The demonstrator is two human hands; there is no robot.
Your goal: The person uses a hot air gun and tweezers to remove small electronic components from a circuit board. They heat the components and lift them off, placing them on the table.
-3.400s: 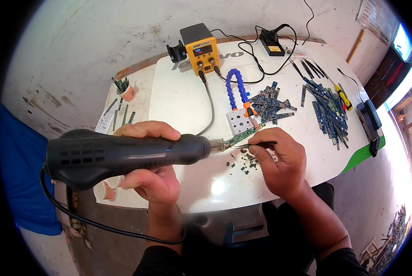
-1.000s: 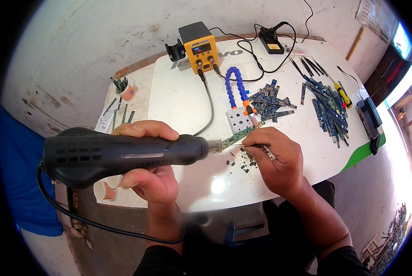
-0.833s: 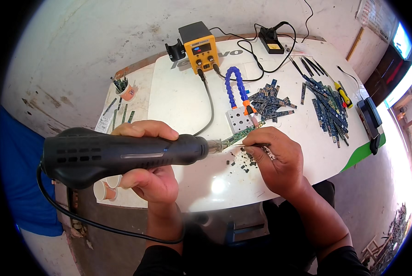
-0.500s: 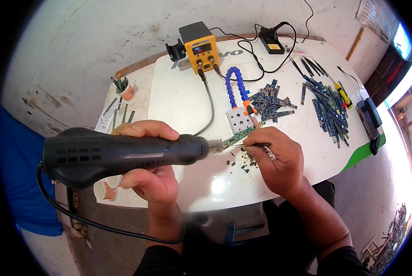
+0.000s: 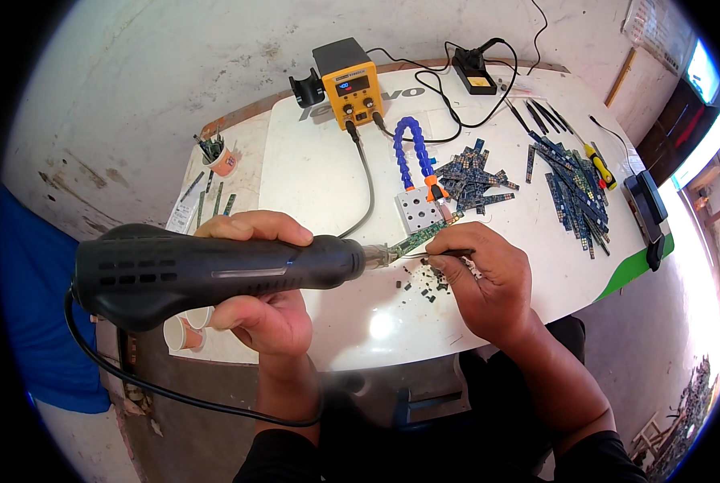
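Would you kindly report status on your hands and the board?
Left hand gripping hot-air gun; right hand pinching tweezers near green circuit board; small dark pieces scattered nearby.

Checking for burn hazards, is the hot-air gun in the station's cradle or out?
Out: the left hand grips the hot-air gun, and the black cradle beside the station is bare.

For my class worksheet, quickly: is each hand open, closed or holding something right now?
Left hand: closed around the black heat gun.
Right hand: closed on a slim dark tool, probably tweezers.
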